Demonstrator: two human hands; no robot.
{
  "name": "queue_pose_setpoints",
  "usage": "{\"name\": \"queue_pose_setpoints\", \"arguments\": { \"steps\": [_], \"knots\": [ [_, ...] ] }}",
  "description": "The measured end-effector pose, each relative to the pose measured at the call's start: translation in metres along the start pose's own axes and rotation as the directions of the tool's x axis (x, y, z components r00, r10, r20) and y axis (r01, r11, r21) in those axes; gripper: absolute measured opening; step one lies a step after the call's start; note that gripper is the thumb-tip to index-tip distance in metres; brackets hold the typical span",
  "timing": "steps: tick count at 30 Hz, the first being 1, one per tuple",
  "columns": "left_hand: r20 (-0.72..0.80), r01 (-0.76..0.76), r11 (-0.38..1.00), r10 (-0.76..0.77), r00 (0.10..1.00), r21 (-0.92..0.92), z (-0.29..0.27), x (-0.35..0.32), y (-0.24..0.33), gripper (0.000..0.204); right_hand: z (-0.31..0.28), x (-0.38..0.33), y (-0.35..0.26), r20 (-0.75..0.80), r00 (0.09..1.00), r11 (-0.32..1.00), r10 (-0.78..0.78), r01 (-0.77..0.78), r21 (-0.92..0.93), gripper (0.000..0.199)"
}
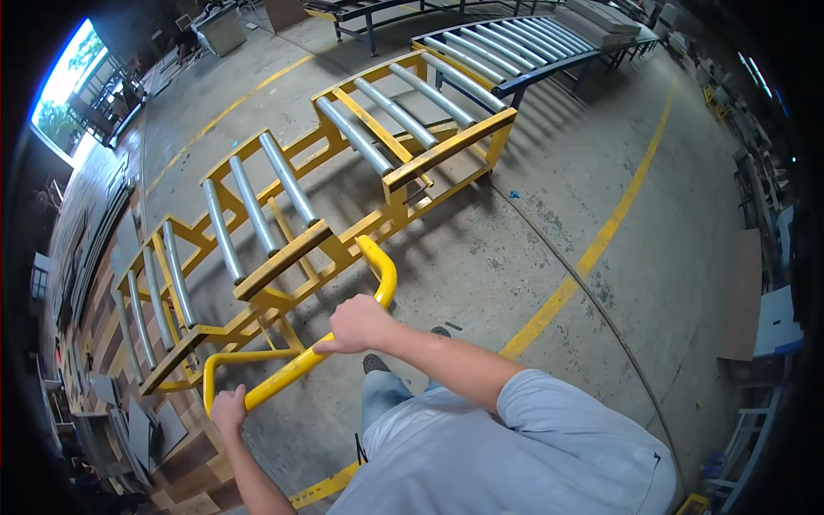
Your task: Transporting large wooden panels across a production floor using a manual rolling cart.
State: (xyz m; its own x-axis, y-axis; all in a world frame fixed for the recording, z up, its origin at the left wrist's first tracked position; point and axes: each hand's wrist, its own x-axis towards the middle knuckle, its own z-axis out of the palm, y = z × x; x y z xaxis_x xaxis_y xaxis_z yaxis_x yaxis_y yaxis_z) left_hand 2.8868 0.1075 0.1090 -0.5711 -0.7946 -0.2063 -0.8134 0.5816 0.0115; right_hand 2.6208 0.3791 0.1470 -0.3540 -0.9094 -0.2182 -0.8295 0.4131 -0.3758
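Observation:
A yellow tubular push handle [292, 371] sticks out from the near side of a yellow stepped roller cart [322, 273]. My left hand [229, 410] is closed round the handle near its left bend. Further along the bar, my right hand [359, 324] grips it close to the right bend, arm stretched across my front. The cart carries bare metal rollers [273, 180] in several groups at different heights. Its right end stands close to a blue-framed roller conveyor [506, 47]; whether they touch I cannot tell.
Yellow floor lines [592, 257] run on both sides of the cart. A dark groove [592, 296] crosses the concrete at right. Stacked grey panels [596, 21] lie on the far conveyor. Boards [137, 429] lean and lie at left. Brown and white panels [742, 296] stand at right.

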Motion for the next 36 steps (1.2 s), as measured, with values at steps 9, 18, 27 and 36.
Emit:
{"name": "queue_pose_setpoints", "arguments": {
  "steps": [9,18,27,36],
  "knots": [
    [-0.072,-0.168,0.985,0.171,0.983,0.041,-0.017,-0.021,0.007,0.056,-0.004,-0.005,-0.026,-0.011,0.968,0.964,0.250,-0.250,-0.088,0.068],
    [-0.070,-0.129,0.992,0.127,0.989,-0.019,-0.026,-0.034,0.013,0.049,0.007,-0.001,-0.029,-0.136,0.964,0.962,0.227,-0.243,-0.122,0.060],
    [-0.294,-0.119,0.978,0.065,0.954,-0.171,-0.002,-0.022,0.019,0.032,0.031,0.008,0.001,-0.494,0.867,0.992,-0.063,0.002,-0.124,0.041],
    [-0.534,-0.171,0.971,0.058,0.844,-0.165,0.029,-0.012,0.017,0.030,0.045,0.030,0.026,-0.697,0.664,0.962,-0.271,0.216,-0.168,0.038]
  ]
}}
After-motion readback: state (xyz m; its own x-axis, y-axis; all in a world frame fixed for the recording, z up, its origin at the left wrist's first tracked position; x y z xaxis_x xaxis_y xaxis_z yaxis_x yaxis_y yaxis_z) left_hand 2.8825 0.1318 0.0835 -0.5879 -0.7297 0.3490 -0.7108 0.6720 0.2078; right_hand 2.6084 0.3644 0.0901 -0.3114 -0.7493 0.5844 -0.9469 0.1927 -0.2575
